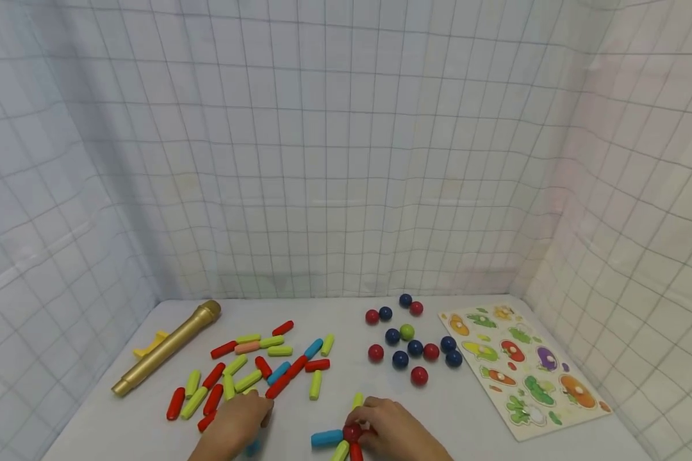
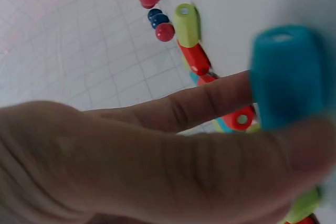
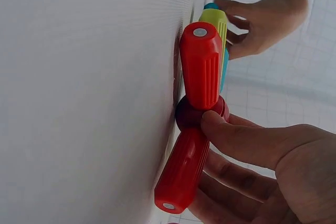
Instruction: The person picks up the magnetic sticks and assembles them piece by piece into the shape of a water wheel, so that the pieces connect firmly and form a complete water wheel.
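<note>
At the table's near edge my right hand (image 1: 400, 432) pinches a dark red ball (image 1: 352, 433). Rods radiate from that ball: a blue rod (image 1: 327, 438), a yellow-green rod (image 1: 340, 451) and a red rod (image 3: 202, 64) among them. In the right wrist view, the thumb presses the ball's side beside a second red rod (image 3: 182, 170). My left hand (image 1: 239, 422), lower left of centre, holds another blue rod (image 2: 287, 77) between thumb and fingers. It is mostly hidden from the head view, with one end (image 1: 253, 447) showing below the hand.
Many loose red, yellow-green and blue rods (image 1: 248, 381) lie around and beyond my left hand. Red, blue and green balls (image 1: 415, 347) are scattered right of centre. A gold microphone (image 1: 167, 349) lies over a yellow item (image 1: 150, 346) at left; a vegetable puzzle board (image 1: 525, 371) lies at right.
</note>
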`<move>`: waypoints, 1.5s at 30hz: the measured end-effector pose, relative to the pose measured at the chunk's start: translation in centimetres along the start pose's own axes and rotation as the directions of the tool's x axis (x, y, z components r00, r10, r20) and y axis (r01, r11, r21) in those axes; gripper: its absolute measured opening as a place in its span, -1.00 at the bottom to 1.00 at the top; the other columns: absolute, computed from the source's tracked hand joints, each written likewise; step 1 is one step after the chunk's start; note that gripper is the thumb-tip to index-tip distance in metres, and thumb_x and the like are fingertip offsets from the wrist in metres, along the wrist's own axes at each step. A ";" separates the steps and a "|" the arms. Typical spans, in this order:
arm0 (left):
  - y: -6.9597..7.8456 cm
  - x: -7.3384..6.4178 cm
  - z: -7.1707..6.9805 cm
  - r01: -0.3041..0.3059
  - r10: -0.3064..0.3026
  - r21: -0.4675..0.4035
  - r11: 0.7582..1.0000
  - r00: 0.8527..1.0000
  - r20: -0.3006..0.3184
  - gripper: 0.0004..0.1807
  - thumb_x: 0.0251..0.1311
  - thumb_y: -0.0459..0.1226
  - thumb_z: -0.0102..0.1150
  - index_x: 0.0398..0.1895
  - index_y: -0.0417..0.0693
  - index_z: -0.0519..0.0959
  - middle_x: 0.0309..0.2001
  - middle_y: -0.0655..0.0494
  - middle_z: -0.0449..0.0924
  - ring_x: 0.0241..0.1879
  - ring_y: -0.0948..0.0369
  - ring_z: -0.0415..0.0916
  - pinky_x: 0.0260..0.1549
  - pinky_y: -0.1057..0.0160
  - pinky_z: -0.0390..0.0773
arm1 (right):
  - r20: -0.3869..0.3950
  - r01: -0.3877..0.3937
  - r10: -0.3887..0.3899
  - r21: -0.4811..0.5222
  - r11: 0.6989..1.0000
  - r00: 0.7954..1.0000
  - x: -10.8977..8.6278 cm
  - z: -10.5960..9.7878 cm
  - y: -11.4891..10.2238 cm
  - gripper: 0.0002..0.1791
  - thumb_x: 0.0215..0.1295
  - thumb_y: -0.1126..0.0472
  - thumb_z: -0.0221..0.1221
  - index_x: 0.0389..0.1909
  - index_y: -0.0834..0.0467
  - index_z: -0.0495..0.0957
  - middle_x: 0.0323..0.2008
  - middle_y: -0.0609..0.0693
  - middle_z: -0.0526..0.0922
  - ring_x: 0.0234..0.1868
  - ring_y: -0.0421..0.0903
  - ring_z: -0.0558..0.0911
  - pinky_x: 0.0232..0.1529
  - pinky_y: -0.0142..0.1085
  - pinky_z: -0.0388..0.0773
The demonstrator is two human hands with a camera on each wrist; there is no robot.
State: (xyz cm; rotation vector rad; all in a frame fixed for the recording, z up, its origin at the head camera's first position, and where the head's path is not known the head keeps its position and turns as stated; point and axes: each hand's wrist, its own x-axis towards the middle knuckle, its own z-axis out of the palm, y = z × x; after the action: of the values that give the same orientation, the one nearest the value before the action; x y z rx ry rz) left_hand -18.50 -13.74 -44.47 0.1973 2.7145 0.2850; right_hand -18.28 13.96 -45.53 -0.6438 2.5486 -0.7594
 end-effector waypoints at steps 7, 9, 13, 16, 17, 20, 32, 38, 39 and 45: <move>-0.2 0.2 -0.5 -0.030 0.030 -0.011 0.999 0.999 -0.024 -0.77 -0.04 -0.47 0.40 -0.50 -0.02 0.54 -0.43 0.05 0.36 -0.37 0.12 0.32 -0.28 0.11 0.52 | -0.001 0.040 -0.040 0.007 0.999 0.999 -0.2 -0.2 0.2 -0.72 0.25 0.19 0.27 -0.05 -0.17 0.65 -0.36 -0.30 0.54 -0.36 -0.36 0.46 -0.23 -0.53 0.51; -0.2 0.1 -0.6 -0.036 0.036 0.001 0.999 0.999 -0.028 -0.78 -0.04 -0.45 0.42 -0.53 -0.03 0.54 -0.45 0.06 0.37 -0.38 0.13 0.32 -0.25 0.10 0.53 | -0.006 0.051 -0.051 0.005 0.999 0.999 -0.2 -0.1 0.3 -0.73 0.26 0.17 0.27 -0.04 -0.16 0.65 -0.36 -0.30 0.53 -0.36 -0.36 0.45 -0.25 -0.53 0.50; 0.0 0.2 -0.8 -0.066 0.064 -0.056 0.996 0.997 -0.036 -0.83 -0.05 -0.37 0.45 -0.51 -0.04 0.59 -0.50 0.12 0.43 -0.41 0.16 0.36 -0.25 0.10 0.57 | -0.008 0.056 -0.055 0.041 0.998 0.998 -0.1 0.2 0.5 -0.74 0.26 0.16 0.27 -0.06 -0.16 0.66 -0.37 -0.30 0.53 -0.36 -0.35 0.46 -0.26 -0.53 0.50; 0.6 0.4 -1.0 -0.155 0.146 -0.104 0.982 0.986 -0.084 -0.88 -0.02 -0.31 0.45 -0.44 -0.05 0.65 -0.52 0.19 0.50 -0.44 0.20 0.39 -0.27 0.14 0.60 | -0.012 0.069 -0.068 0.083 0.994 0.998 0.1 0.3 0.8 -0.75 0.24 0.18 0.28 -0.07 -0.12 0.66 -0.37 -0.29 0.57 -0.36 -0.36 0.48 -0.25 -0.52 0.51; 0.9 0.6 -1.2 -0.195 0.184 -0.109 0.975 0.978 -0.103 -0.88 -0.02 -0.31 0.45 -0.41 -0.04 0.67 -0.51 0.20 0.52 -0.44 0.22 0.40 -0.27 0.15 0.61 | -0.016 0.076 -0.075 0.092 0.993 0.997 0.2 0.3 0.9 -0.75 0.23 0.19 0.29 -0.07 -0.10 0.67 -0.38 -0.29 0.58 -0.36 -0.36 0.48 -0.24 -0.52 0.52; 2.1 1.1 -1.3 -0.311 0.295 -0.106 0.945 0.945 -0.140 -0.83 0.01 -0.29 0.43 -0.28 -0.02 0.71 -0.47 0.25 0.59 -0.43 0.29 0.43 -0.28 0.23 0.62 | -0.020 0.089 -0.087 0.119 0.989 0.996 0.4 0.1 1.0 -0.74 0.19 0.22 0.31 -0.08 -0.04 0.67 -0.38 -0.28 0.60 -0.36 -0.37 0.50 -0.24 -0.53 0.53; 6.0 2.0 -0.4 -0.415 0.406 -0.049 0.909 0.905 -0.129 -0.78 0.04 -0.30 0.41 -0.20 0.08 0.74 -0.37 0.31 0.61 -0.35 0.39 0.46 -0.22 0.34 0.64 | -0.035 0.114 -0.110 0.147 0.983 0.993 0.5 0.0 1.4 -0.73 0.19 0.24 0.32 -0.07 0.02 0.68 -0.38 -0.24 0.63 -0.37 -0.37 0.51 -0.26 -0.54 0.52; 7.1 2.3 0.4 -0.422 0.422 0.018 0.906 0.901 -0.105 -0.81 0.05 -0.30 0.40 -0.26 0.15 0.76 -0.40 0.34 0.60 -0.38 0.40 0.43 -0.24 0.37 0.59 | -0.041 0.121 -0.117 0.147 0.982 0.992 0.6 0.1 1.5 -0.74 0.20 0.25 0.30 -0.07 0.04 0.68 -0.36 -0.18 0.68 -0.37 -0.39 0.52 -0.21 -0.56 0.53; 7.2 2.3 0.5 -0.422 0.422 0.025 0.906 0.900 -0.104 -0.82 0.05 -0.30 0.40 -0.27 0.15 0.76 -0.40 0.34 0.60 -0.38 0.40 0.42 -0.24 0.36 0.59 | -0.040 0.121 -0.117 0.145 0.982 0.992 0.6 0.2 1.5 -0.74 0.21 0.25 0.30 -0.07 0.04 0.69 -0.34 -0.17 0.69 -0.36 -0.39 0.52 -0.19 -0.56 0.53; 7.2 2.4 0.7 -0.388 0.391 0.054 0.920 0.911 -0.127 -0.84 0.06 -0.27 0.40 -0.27 0.17 0.76 -0.42 0.33 0.59 -0.41 0.38 0.41 -0.22 0.30 0.61 | -0.087 0.116 -0.112 0.037 0.993 0.990 0.4 -0.2 1.3 -0.75 0.21 0.19 0.31 -0.08 -0.07 0.69 -0.26 -0.25 0.68 -0.27 -0.38 0.51 -0.12 -0.47 0.54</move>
State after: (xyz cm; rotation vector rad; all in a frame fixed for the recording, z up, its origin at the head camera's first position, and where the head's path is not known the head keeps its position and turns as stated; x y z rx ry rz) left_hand -19.75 -6.23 -44.40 0.7601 2.7948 0.3856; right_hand -19.13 14.86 -46.22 -0.7642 2.5821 -0.8940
